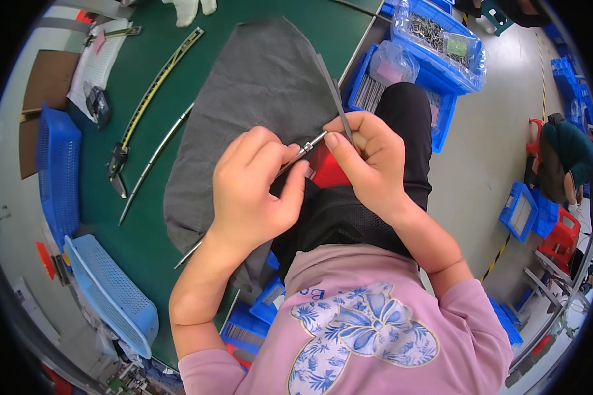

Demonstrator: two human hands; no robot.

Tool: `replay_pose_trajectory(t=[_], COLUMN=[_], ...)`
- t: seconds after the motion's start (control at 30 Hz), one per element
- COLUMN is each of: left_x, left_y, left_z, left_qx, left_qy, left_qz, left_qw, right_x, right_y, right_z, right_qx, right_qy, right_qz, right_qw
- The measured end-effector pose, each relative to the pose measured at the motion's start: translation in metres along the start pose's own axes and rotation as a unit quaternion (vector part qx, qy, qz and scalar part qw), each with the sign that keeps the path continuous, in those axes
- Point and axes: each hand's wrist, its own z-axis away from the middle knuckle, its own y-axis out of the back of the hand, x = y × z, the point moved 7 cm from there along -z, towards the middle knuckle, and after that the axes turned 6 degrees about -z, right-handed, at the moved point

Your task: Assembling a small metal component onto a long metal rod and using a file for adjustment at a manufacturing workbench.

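Note:
My left hand (247, 187) is closed around a slim metal rod (303, 151), thumb and fingers gripping it just below a small collar. Its upper tip is pinched between the thumb and forefinger of my right hand (372, 155). What looks like the rod's other end shows below my left forearm; the stretch between is hidden. A narrow dark grey strip (333, 89) rises from my right hand, seemingly held by the same fingers. Under my hands a dark grey cloth (244, 92) covers part of the green table (132, 204). Left of the cloth lies another slim metal rod (155, 158).
A long caliper (157, 85) lies on the table's left, near a dark device (97, 105). Blue baskets (59, 171) line the left edge. Blue bins (435, 82) with metal parts stand beside my leg. A person (563, 158) sits near red stools (560, 240) at right.

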Motion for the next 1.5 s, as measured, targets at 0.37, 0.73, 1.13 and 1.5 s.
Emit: replay_pose_trajectory(t=[0.37, 0.73, 1.13, 1.5], left_x=[0.026, -0.117, -0.126, -0.099], left_y=[0.267, 0.183, 0.145, 0.143], left_z=[0.058, 0.083, 0.099, 0.117], left_qx=[0.384, 0.37, 0.4, 0.424], left_qy=[0.072, 0.252, 0.304, 0.285], left_qz=[0.025, 0.502, 0.548, 0.54], left_qw=[0.92, 0.74, 0.669, 0.669], right_x=[0.006, 0.005, 0.002, -0.012], right_y=[-0.012, -0.042, -0.026, -0.02], right_z=[0.023, 0.039, 0.054, 0.048], right_qx=[-0.072, -0.127, -0.106, -0.052], right_qy=[-0.126, -0.188, -0.144, -0.103], right_qz=[-0.099, -0.29, -0.227, -0.263], right_qw=[0.984, 0.93, 0.957, 0.958])
